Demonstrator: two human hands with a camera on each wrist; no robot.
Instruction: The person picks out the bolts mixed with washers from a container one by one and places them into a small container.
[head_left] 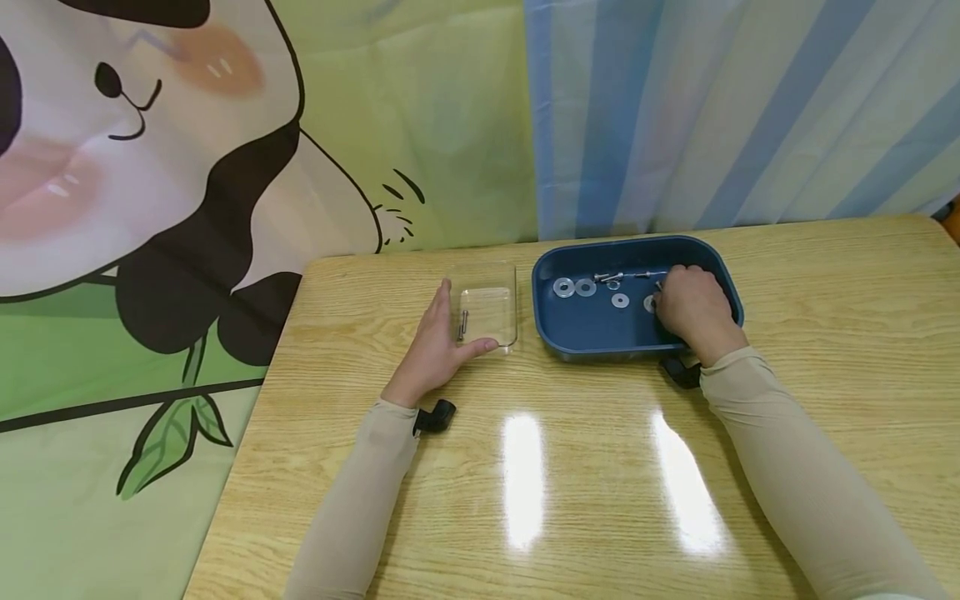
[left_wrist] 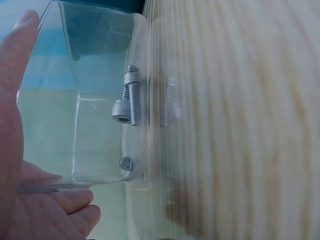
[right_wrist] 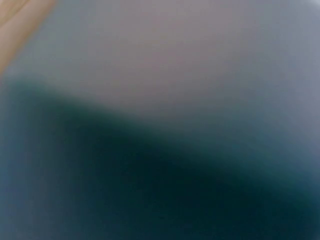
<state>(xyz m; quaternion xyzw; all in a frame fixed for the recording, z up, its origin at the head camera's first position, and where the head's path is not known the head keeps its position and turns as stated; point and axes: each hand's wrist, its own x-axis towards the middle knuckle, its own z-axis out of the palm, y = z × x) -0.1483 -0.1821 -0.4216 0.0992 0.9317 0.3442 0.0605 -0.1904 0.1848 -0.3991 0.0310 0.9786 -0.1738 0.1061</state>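
beige sleeves (head_left: 810,483) cover both forearms, extended forward over the glossy wood-grain table (head_left: 465,500); left hand (head_left: 435,346): thumb and fingers grip a near corner of the clear box (head_left: 491,312), which rests left of the blue tray (head_left: 600,329); right hand (head_left: 693,304): lowered into the tray, knuckles up, fingertips hidden, so whether it grasps anything cannot be told; the tray is opaque, round-cornered, and contains flat washers (head_left: 620,300) and metal screws (head_left: 609,277); only the left wrist view resolves knurled heads on the threaded bolts (left_wrist: 126,100) inside the box; the right wrist view is blurred.
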